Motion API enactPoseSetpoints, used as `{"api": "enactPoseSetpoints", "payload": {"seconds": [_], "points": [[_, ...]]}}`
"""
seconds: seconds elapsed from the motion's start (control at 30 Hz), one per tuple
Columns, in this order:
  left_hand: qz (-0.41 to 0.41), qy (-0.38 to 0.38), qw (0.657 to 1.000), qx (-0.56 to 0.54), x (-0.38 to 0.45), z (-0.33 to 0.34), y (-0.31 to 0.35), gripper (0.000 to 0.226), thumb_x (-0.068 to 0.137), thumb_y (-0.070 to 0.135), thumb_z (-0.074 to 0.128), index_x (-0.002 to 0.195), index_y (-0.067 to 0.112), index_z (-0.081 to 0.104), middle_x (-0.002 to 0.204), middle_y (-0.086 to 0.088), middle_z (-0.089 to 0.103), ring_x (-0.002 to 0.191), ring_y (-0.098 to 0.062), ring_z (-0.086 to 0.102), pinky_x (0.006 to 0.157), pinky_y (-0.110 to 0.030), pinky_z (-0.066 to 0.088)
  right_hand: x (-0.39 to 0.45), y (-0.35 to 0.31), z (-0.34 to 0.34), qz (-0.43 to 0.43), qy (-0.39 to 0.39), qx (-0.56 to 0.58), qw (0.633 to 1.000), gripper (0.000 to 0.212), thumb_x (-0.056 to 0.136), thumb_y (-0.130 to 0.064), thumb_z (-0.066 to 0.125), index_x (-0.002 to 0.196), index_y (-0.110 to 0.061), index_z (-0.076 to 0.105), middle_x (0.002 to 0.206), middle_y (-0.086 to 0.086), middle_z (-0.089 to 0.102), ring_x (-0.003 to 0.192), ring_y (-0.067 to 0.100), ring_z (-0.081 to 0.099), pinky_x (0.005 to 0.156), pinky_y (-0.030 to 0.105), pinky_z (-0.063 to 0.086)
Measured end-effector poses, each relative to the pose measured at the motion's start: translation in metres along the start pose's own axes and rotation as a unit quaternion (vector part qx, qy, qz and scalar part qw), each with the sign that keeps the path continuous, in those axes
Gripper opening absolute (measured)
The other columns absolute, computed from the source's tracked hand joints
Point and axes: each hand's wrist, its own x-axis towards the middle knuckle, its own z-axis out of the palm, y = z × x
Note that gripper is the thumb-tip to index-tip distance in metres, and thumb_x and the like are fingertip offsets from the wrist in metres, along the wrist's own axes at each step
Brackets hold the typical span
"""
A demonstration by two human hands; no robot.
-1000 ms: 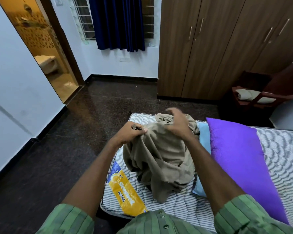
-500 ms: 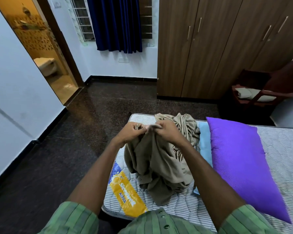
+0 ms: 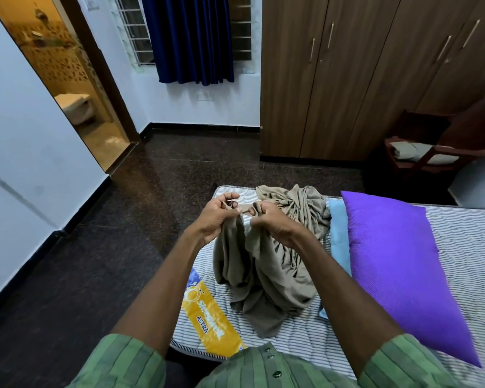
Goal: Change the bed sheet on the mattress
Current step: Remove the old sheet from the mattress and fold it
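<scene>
A crumpled beige bed sheet [image 3: 280, 261] lies bunched on the bare striped mattress [image 3: 465, 247] near its left end. My left hand [image 3: 213, 217] pinches the sheet's upper edge. My right hand [image 3: 269, 219] grips the same edge a little to the right, so a short taut strip of cloth runs between the two hands. Most of the sheet hangs and pools below them. A yellow brand label [image 3: 207, 320] shows on the mattress near my body.
A large purple pillow [image 3: 398, 270] lies on the mattress right of the sheet, with a light blue pillow [image 3: 339, 239] partly under it. Dark floor [image 3: 123, 247] spreads to the left. A wooden wardrobe [image 3: 347, 79] and a chair [image 3: 420, 152] stand behind the bed.
My right hand came down from the top of the bundle to the edge beside my left hand. The two hands now hold the sheet edge slightly apart.
</scene>
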Motion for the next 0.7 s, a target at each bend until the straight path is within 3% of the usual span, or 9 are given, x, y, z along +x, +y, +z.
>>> {"api": "enactPoseSetpoints", "payload": {"seconds": [0.07, 0.17, 0.27, 0.4, 0.5, 0.6, 0.7], "points": [[0.008, -0.004, 0.998, 0.055, 0.0, -0.001, -0.002, 0.043, 0.091, -0.018, 0.06, 0.123, 0.011, 0.062, 0.104, -0.007, 0.063, 0.085, -0.009, 0.062, 0.082, -0.021, 0.055, -0.001, 0.001, -0.004, -0.024, -0.012, -0.091, 0.995, 0.029, 0.07, -0.004, 0.072, 0.095, -0.005, 0.059, 0.087, 0.01, 0.053, 0.079, 0.023, 0.05, 0.07, 0.043, 0.044], [0.029, -0.011, 0.994, 0.108, 0.0, 0.001, -0.005, 0.049, 0.089, -0.019, 0.062, 0.13, 0.009, 0.063, 0.117, -0.008, 0.065, 0.102, -0.009, 0.063, 0.091, -0.023, 0.054, -0.004, -0.009, -0.006, -0.03, -0.028, -0.096, 0.995, 0.027, 0.078, -0.002, 0.075, 0.098, 0.002, 0.058, 0.089, 0.011, 0.058, 0.083, 0.02, 0.056, 0.072, 0.035, 0.049], [0.065, 0.014, 0.987, 0.149, -0.001, 0.005, -0.008, 0.046, 0.088, -0.015, 0.068, 0.131, 0.001, 0.064, 0.101, -0.002, 0.068, 0.089, -0.001, 0.065, 0.084, -0.018, 0.053, -0.007, -0.018, -0.006, -0.007, -0.065, -0.031, 0.997, 0.037, 0.07, 0.002, 0.063, 0.104, -0.008, 0.05, 0.094, 0.012, 0.054, 0.085, 0.02, 0.052, 0.071, 0.029, 0.046], [0.088, 0.069, 0.982, 0.155, 0.002, 0.0, -0.012, 0.036, 0.088, -0.012, 0.07, 0.12, 0.005, 0.072, 0.103, 0.0, 0.075, 0.092, -0.008, 0.069, 0.088, -0.028, 0.056, -0.003, -0.01, -0.011, -0.022, -0.034, -0.095, 0.995, 0.045, 0.07, 0.008, 0.065, 0.107, -0.007, 0.046, 0.109, 0.027, 0.06, 0.1, 0.025, 0.059, 0.086, 0.049, 0.052], [0.089, 0.097, 0.982, 0.138, 0.003, -0.005, -0.014, 0.027, 0.091, -0.004, 0.071, 0.111, 0.013, 0.078, 0.109, -0.007, 0.078, 0.099, -0.018, 0.071, 0.096, -0.038, 0.057, -0.002, -0.008, -0.011, -0.048, -0.002, -0.109, 0.993, 0.045, 0.076, 0.017, 0.066, 0.1, -0.012, 0.041, 0.106, 0.024, 0.067, 0.097, 0.028, 0.066, 0.094, 0.058, 0.054], [0.086, 0.112, 0.984, 0.111, 0.002, -0.003, -0.013, 0.02, 0.094, -0.002, 0.069, 0.105, 0.012, 0.078, 0.106, -0.006, 0.078, 0.099, -0.012, 0.071, 0.091, -0.027, 0.056, 0.002, -0.006, -0.008, -0.061, 0.041, -0.144, 0.987, 0.044, 0.071, 0.007, 0.079, 0.092, -0.009, 0.044, 0.098, 0.029, 0.067, 0.089, 0.037, 0.071, 0.086, 0.064, 0.055], [0.083, 0.119, 0.984, 0.101, -0.001, 0.001, -0.011, 0.019, 0.096, -0.002, 0.066, 0.107, 0.008, 0.077, 0.105, -0.004, 0.077, 0.1, -0.009, 0.069, 0.082, -0.014, 0.052, 0.008, 0.0, -0.007, -0.073, 0.101, -0.184, 0.975, 0.041, 0.065, -0.015, 0.087, 0.081, -0.014, 0.049, 0.084, 0.018, 0.07, 0.081, 0.036, 0.071, 0.074, 0.06, 0.057]]}}
